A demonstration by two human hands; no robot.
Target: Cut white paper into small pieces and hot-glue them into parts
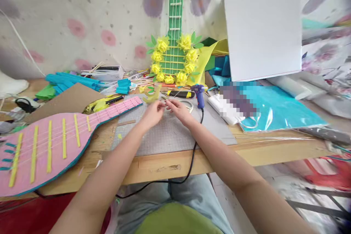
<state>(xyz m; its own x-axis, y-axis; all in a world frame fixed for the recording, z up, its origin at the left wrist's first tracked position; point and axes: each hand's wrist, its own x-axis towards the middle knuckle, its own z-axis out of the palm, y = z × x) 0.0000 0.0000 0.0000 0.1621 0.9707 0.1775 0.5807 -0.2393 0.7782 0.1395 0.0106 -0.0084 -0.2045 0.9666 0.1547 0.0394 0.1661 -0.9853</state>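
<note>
My left hand (153, 112) and my right hand (178, 110) meet above the grey cutting mat (159, 142), fingertips pinched and close together. What lies between the fingers is too small and blurred to name. Right behind my left hand is a blurred yellow strip (153, 95), perhaps crepe paper; I cannot tell whether it touches the fingers. Just beyond my right hand lie a yellow and black utility knife (179, 94) and a ring of white cord or tape (189, 105). A purple glue gun (199, 95) rests to the right, its black cable running off the table's front edge.
A pink paper lute (57, 142) covers the table's left side. At the back stands a green stringed instrument (174, 56) trimmed with yellow paper flowers. A white board (263, 33) leans back right, above a blue plastic-wrapped sheet (285, 109). Brown cardboard (65, 102) lies back left.
</note>
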